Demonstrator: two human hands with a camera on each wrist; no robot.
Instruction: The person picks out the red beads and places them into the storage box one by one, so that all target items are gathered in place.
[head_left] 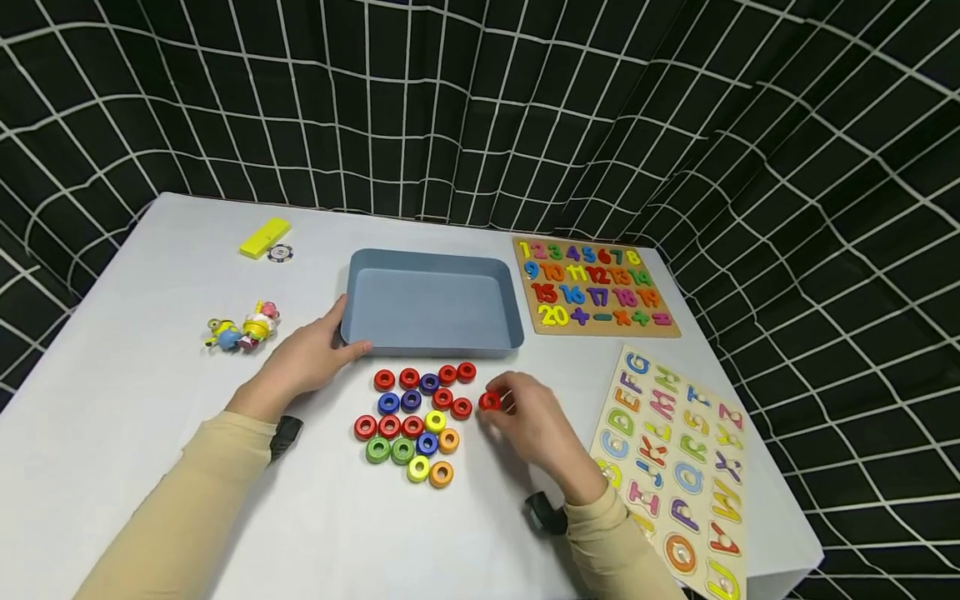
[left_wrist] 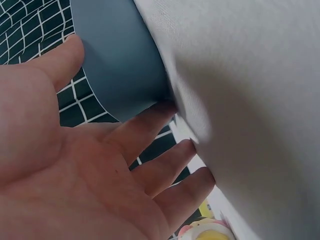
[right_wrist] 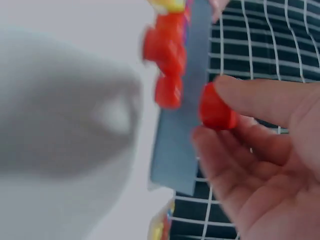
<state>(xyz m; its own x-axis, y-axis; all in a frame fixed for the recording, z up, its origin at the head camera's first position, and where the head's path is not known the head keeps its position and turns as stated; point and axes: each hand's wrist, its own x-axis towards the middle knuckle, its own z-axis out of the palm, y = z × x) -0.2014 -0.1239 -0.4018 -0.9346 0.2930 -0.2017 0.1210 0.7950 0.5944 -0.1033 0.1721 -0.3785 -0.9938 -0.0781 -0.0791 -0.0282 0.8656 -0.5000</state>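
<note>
A blue-grey tray lies on the white table. My left hand touches its near left corner, thumb at the front rim and fingers along the left side. In the left wrist view the left hand's fingers are spread and fairly straight against the tray wall. My right hand pinches a red ring bead between thumb and fingers, right of the other beads. The right wrist view shows that red bead at the fingertips. Several red, blue, purple, green, yellow and orange ring beads lie in front of the tray.
A number puzzle board lies at the back right, with a letter puzzle board nearer on the right. Small toy figures are on the left. Behind them lie a yellow block and a poker chip.
</note>
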